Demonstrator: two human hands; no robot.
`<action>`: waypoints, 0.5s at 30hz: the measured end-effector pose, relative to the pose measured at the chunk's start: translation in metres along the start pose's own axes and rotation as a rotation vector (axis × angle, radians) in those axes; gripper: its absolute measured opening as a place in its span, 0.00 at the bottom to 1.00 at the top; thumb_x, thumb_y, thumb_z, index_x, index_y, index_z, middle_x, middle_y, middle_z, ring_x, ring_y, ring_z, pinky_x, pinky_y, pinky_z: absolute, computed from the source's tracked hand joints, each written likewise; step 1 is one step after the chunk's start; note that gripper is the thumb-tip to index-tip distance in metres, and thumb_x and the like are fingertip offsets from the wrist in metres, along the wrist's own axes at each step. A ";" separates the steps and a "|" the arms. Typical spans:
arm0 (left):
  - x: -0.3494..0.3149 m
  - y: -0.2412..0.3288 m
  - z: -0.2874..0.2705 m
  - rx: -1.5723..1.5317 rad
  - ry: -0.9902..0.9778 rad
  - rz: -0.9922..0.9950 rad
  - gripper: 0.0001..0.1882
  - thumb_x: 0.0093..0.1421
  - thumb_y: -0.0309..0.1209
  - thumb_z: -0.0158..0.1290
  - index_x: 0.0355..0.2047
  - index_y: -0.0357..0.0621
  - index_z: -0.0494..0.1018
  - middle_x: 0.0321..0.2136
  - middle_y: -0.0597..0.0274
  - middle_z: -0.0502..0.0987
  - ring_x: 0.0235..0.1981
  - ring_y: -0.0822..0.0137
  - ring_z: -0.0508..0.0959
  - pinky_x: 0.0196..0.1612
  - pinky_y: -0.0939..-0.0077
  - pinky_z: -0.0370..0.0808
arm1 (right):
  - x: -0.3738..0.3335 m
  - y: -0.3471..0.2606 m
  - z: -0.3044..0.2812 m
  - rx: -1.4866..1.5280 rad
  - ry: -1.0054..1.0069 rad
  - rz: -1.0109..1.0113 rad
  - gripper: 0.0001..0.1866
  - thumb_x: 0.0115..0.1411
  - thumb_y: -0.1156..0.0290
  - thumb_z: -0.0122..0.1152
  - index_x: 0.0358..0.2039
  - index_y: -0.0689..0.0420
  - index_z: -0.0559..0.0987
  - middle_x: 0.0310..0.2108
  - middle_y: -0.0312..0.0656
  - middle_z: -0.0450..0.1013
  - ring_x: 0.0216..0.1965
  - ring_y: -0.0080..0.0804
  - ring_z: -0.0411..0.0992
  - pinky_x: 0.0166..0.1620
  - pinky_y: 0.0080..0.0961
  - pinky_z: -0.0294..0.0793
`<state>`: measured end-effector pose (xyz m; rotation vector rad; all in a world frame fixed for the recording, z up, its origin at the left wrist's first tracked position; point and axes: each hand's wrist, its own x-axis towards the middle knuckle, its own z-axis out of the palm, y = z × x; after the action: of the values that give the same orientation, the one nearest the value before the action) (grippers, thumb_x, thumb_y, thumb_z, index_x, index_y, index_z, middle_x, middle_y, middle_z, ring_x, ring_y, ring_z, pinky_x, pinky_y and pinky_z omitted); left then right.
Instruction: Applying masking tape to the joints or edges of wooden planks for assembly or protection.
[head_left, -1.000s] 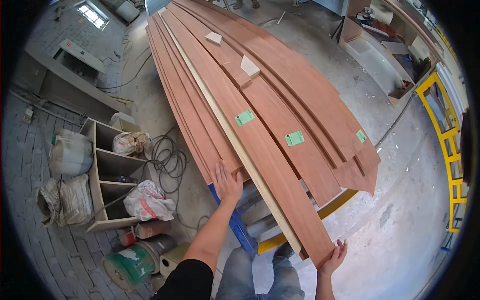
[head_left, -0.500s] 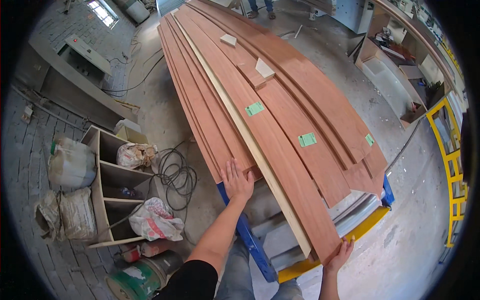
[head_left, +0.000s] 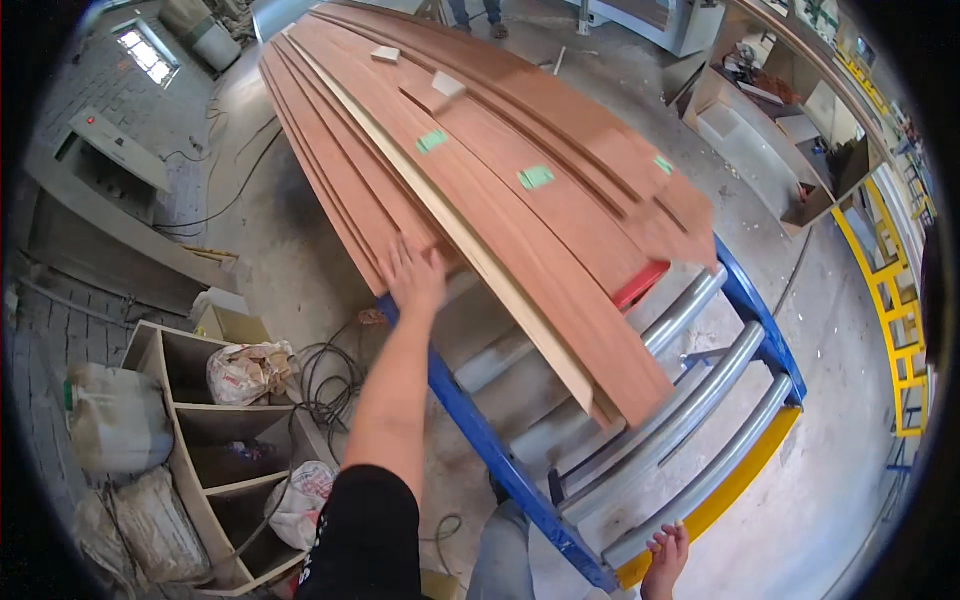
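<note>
Pressing left hand (head_left: 415, 277) flat on reddish boards (head_left: 520, 200), right hand (head_left: 665, 555) apart

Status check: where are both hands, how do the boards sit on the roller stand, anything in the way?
Left hand flat on reddish board stack. Right hand open, low, touching nothing. Boards overhang blue roller stand. Nothing blocking.

Reddish-brown boards (head_left: 520, 190), green tags (head_left: 535, 178), blue frame (head_left: 480, 440).
</note>
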<state>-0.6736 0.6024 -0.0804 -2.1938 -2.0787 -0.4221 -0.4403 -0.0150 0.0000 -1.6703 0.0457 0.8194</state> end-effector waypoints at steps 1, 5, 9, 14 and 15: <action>0.018 0.006 -0.005 0.053 -0.073 -0.066 0.36 0.67 0.48 0.41 0.68 0.37 0.56 0.67 0.47 0.61 0.70 0.54 0.56 0.71 0.49 0.45 | -0.014 -0.008 0.005 -0.059 -0.003 0.068 0.32 0.62 0.59 0.63 0.60 0.64 0.67 0.52 0.54 0.70 0.52 0.47 0.72 0.51 0.36 0.76; 0.050 -0.021 -0.064 -0.158 0.144 -0.062 0.30 0.66 0.43 0.47 0.65 0.44 0.63 0.65 0.45 0.62 0.66 0.48 0.62 0.67 0.50 0.57 | -0.046 -0.007 -0.020 -0.242 -0.203 0.184 0.30 0.66 0.61 0.58 0.63 0.61 0.63 0.57 0.50 0.67 0.52 0.43 0.72 0.53 0.34 0.74; -0.081 -0.027 -0.128 -0.475 0.165 0.132 0.30 0.62 0.34 0.55 0.63 0.39 0.64 0.66 0.44 0.60 0.66 0.45 0.62 0.65 0.61 0.61 | -0.040 0.004 -0.069 -0.156 -0.297 0.241 0.31 0.67 0.60 0.58 0.65 0.58 0.61 0.60 0.47 0.65 0.56 0.43 0.69 0.54 0.33 0.74; -0.368 -0.006 -0.201 -0.481 -0.219 -0.207 0.26 0.61 0.34 0.57 0.58 0.37 0.70 0.65 0.41 0.62 0.66 0.46 0.61 0.67 0.59 0.58 | -0.018 -0.003 -0.167 0.052 -0.183 0.061 0.17 0.67 0.70 0.54 0.54 0.62 0.71 0.44 0.44 0.73 0.38 0.26 0.74 0.43 0.24 0.78; -0.421 0.009 -0.216 -0.479 -0.288 -0.262 0.25 0.60 0.34 0.57 0.56 0.38 0.72 0.64 0.42 0.63 0.66 0.47 0.62 0.67 0.59 0.59 | -0.008 -0.008 -0.195 0.076 -0.196 0.051 0.16 0.67 0.69 0.54 0.53 0.62 0.71 0.43 0.43 0.74 0.37 0.26 0.74 0.42 0.24 0.78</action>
<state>-0.7092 0.1413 0.0186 -2.3423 -2.6708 -0.7331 -0.3485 -0.1869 0.0181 -1.5155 -0.0168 1.0046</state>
